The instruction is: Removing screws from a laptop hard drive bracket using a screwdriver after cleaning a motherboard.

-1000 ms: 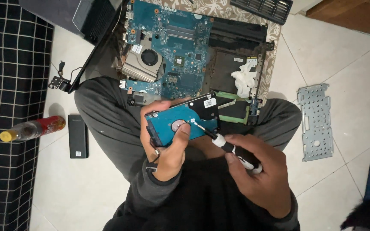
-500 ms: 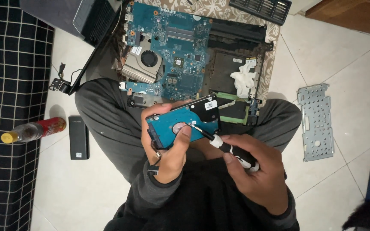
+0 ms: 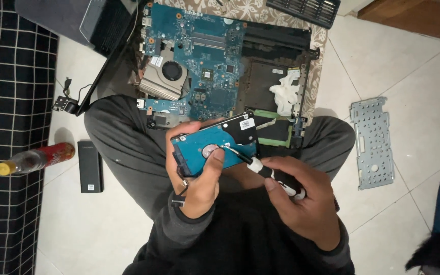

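My left hand (image 3: 199, 178) grips the blue hard drive (image 3: 215, 145) above my lap; my right hand (image 3: 301, 203) is closed on a screwdriver (image 3: 263, 168), tip touching it. The open laptop chassis (image 3: 276, 76), holding the motherboard (image 3: 204, 56), lies just beyond; bare tile on both sides.

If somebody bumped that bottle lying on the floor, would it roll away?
Probably yes. The bottle lies on its side and looks round, so a nudge would likely roll it. It rests partly on the checked mat, which might slow it. It seems to be clear and could be glass, so perhaps breakable on the tile floor.
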